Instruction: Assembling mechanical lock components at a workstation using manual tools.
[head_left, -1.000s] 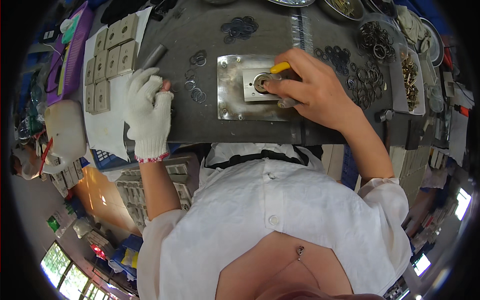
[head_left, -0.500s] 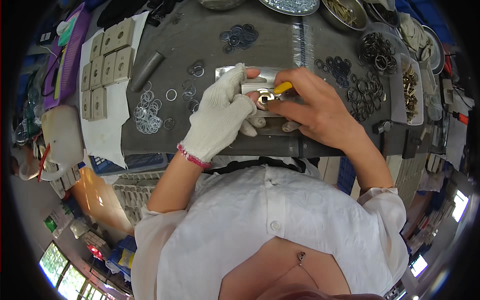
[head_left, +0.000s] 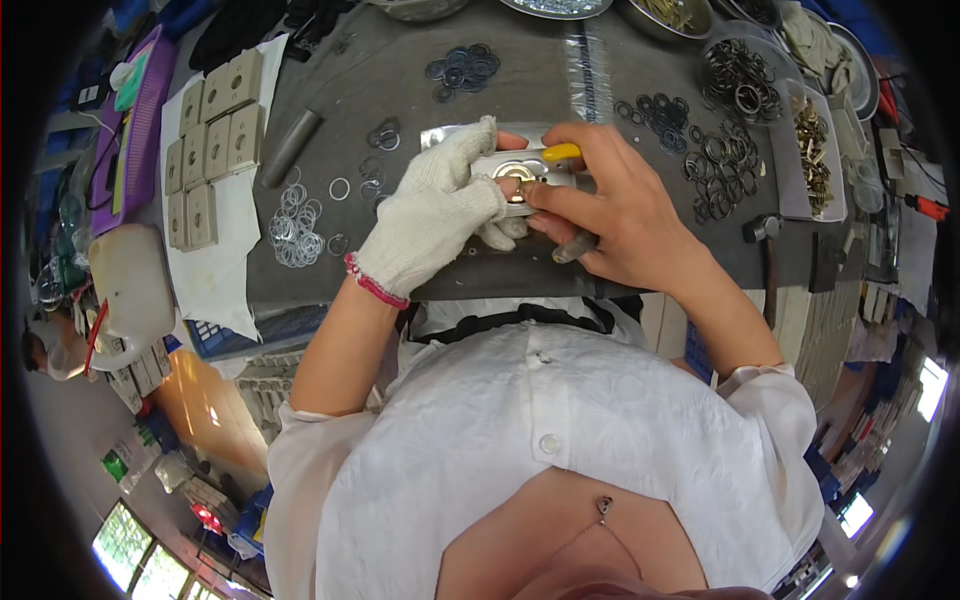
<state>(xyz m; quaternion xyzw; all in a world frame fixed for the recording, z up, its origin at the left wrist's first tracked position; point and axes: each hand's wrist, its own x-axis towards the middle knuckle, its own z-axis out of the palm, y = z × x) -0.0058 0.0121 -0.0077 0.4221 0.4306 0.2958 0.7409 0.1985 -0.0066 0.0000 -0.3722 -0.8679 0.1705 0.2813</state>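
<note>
My left hand (head_left: 435, 205), in a white knit glove with bare fingertips, is closed on the left side of a shiny metal lock plate (head_left: 510, 168). Its thumb tip presses at the round brass-coloured fitting (head_left: 520, 186) in the plate. From the other side my bare right hand (head_left: 625, 210) closes around a yellow-handled tool (head_left: 562, 152) that looks like pliers. A grey, worn end (head_left: 575, 247) sticks out below the right fingers. The right index finger and thumb reach the fitting; the tool's working end is hidden.
Silver rings (head_left: 295, 230) lie to the left, dark rings (head_left: 722, 172) to the right. Beige blocks (head_left: 215, 145) stand on white paper at the far left. A hammer (head_left: 765, 235) lies by the right table edge, near a white tray of brass parts (head_left: 812, 165). Metal bowls (head_left: 665, 15) line the back.
The right fingertips have moved in over the round fitting and the yellow handle has swung slightly up and left. Both hands stay on the plate. The whole view has shifted a little.
</note>
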